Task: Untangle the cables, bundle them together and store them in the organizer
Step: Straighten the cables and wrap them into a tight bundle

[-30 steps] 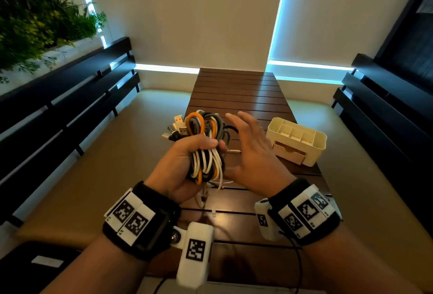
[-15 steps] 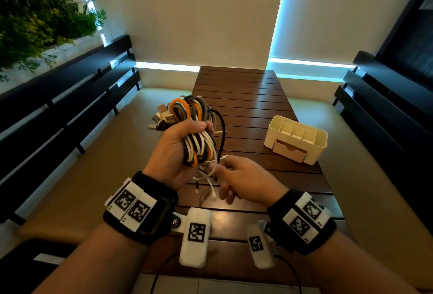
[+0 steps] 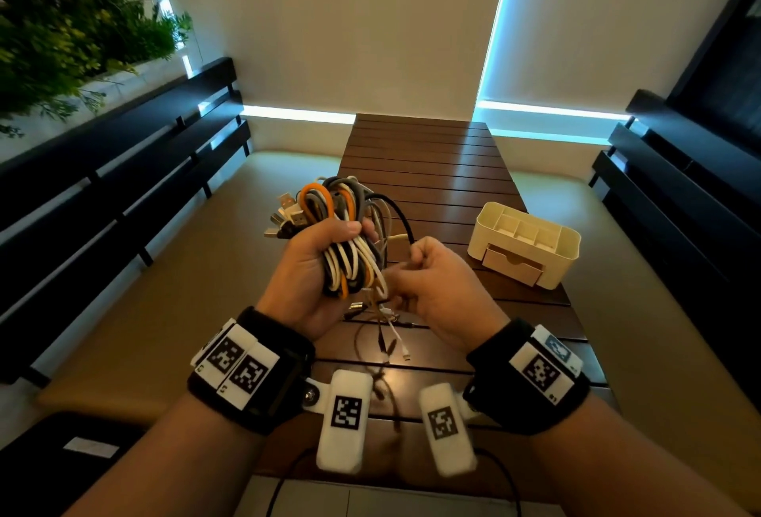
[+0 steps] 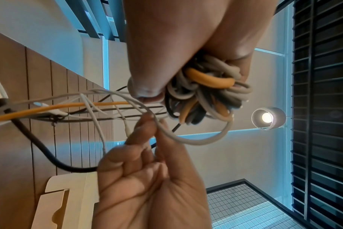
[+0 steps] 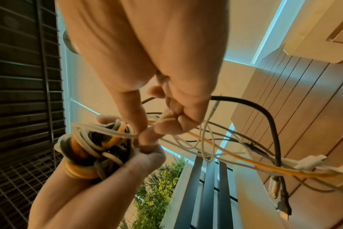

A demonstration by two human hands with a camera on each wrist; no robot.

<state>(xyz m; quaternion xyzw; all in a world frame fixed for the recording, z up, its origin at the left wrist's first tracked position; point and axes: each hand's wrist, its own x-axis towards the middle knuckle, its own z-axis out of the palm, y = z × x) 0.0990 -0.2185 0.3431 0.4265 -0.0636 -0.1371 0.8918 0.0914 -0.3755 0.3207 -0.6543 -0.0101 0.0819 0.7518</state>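
Right hand (image 3: 436, 290) has come back up from lower centre since half a second ago, now level with the bundle and closed on loose strands; left hand (image 3: 313, 269) unchanged, still fisted round the cable bundle (image 3: 350, 265) at frame centre, held above the slatted table (image 3: 432, 162). Head view: plug ends fan out upper left of the fist, loose tails dangle below both hands toward the tabletop; organizer (image 3: 527, 245) sits right of centre on the table, apart from both hands, top compartments look empty, drawer closed. Left wrist view: coils of grey and orange cable crammed under the palm at upper centre, right hand's fingertips (image 4: 145, 127) pinching a pale grey cable (image 4: 196, 139) that loops off the bundle; orange and black strands trail to the left edge. Right wrist view: thumb and fingers curled on thin white strands at centre, black cable (image 5: 272, 124) arcing right, left fist with coils at lower left. Step in hand, judging: gathering stray tails into the bundle, storing not begun. Next move likely calls for wrapping the pinched strand round the coils while the left grip stays tight so the loops don't spring out.
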